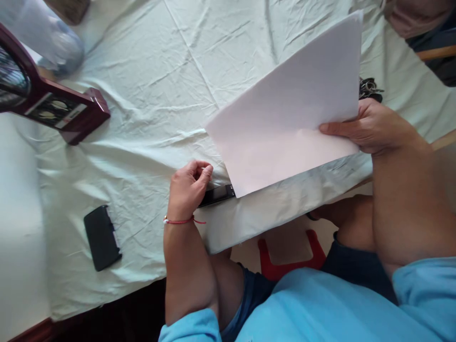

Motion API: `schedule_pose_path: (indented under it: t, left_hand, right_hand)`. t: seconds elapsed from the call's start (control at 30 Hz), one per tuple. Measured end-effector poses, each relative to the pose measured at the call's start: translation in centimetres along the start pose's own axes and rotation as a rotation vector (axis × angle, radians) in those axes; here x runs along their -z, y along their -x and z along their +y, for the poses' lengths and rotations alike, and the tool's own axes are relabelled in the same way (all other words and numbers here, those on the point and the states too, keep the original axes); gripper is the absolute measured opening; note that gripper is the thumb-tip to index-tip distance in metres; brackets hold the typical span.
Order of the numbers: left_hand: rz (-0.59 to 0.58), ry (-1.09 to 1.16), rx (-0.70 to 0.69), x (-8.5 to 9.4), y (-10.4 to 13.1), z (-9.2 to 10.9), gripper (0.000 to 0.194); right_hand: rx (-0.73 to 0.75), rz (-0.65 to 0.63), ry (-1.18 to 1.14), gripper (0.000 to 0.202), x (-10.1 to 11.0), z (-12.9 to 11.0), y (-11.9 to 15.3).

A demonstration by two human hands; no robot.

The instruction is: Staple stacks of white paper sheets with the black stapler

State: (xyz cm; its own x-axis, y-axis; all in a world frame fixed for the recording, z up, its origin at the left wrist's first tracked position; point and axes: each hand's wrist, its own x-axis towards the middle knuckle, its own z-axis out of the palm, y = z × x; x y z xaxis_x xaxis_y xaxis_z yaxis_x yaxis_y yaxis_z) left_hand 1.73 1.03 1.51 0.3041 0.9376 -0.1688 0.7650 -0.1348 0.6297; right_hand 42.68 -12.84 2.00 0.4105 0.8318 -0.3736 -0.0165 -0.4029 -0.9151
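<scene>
Right hand (pixel 383 126), grip closed on the paper's (pixel 292 109) edge, thumb on top, apparently to keep the sheet steady above the counter (pixel 142 137); left hand (pixel 187 187), fingers curled, beside the black device (pixel 217 194), its grip's contents unclear.

Setting consistent with a room in a home: cloth-covered table (pixel 142 118), creased; dark wooden clock (pixel 71 111) standing at ten o'clock; keys (pixel 368 88) at two o'clock; red plastic stool (pixel 292 266) below the table edge at six o'clock.
</scene>
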Motion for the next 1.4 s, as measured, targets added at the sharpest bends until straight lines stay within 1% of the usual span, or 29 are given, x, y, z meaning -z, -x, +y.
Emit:
schedule_pose_path:
  t: [0.1,0.2,0.37,0.5,0.6,0.73,0.83,0.9,1.0,1.1,1.2,1.27,1.33,1.4]
  left_hand:
    - [-0.003,-0.011,0.003,0.0,0.0,0.1,0.034]
    - [0.008,-0.034,0.0,0.0,0.0,0.2,0.032]
    - [0.011,-0.055,-0.001,-0.1,0.0,0.3,0.027]
    - [0.024,-0.032,-0.027,-0.2,-0.1,-0.1,0.025]
    - [0.044,-0.045,-0.034,-0.5,-0.1,-0.5,0.022]
    - [0.143,-0.138,-0.037,-1.4,0.1,-1.1,0.011]
    - [0.237,-0.283,-0.013,-2.2,0.6,-1.1,0.013]
    - [0.246,-0.358,0.021,-2.6,0.8,-0.9,0.016]
    - [0.218,-0.385,0.062,-2.7,0.8,-0.6,0.018]
    - [0.2,-0.287,0.055,-2.3,0.5,-0.5,0.017]
    - [0.108,-0.092,0.032,-1.5,0.3,-0.6,0.013]
    - [0.057,0.03,0.028,-1.1,0.2,-0.7,0.016]
    - [0.071,0.177,0.039,-1.0,0.1,-0.6,0.023]
    - [0.131,0.361,0.074,-1.1,-0.1,-0.3,0.033]
  right_hand:
    - [0.005,-0.002,-0.001,0.023,0.1,0.2,0.0]
    - [0.012,0.011,-0.008,0.027,-0.2,0.4,0.0]
    - [-0.002,0.02,-0.003,0.022,-0.9,0.1,0.2]
    - [0.006,0.045,-0.038,0.019,-1.5,-0.1,0.3]
    - [0.021,0.046,-0.074,0.025,-1.6,0.0,0.3]
    - [0.015,0.02,-0.094,0.035,-1.5,0.0,0.1]
    - [0.0,0.018,-0.083,0.035,-1.5,0.0,0.0]
    - [-0.013,0.013,-0.08,0.032,-1.7,-0.1,0.0]
    - [-0.038,0.013,-0.102,0.025,-2.1,-0.4,0.1]
    - [-0.034,0.047,-0.12,0.023,-2.6,-0.8,0.2]
    - [0.006,0.071,-0.126,0.027,-3.2,-1.1,0.2]
    - [0.057,0.096,-0.146,0.028,-3.6,-1.0,0.1]
    - [0.12,0.133,-0.194,0.03,-4.2,-0.9,-0.2]
    - [0.173,0.164,-0.258,0.036,-4.8,-0.7,-0.6]
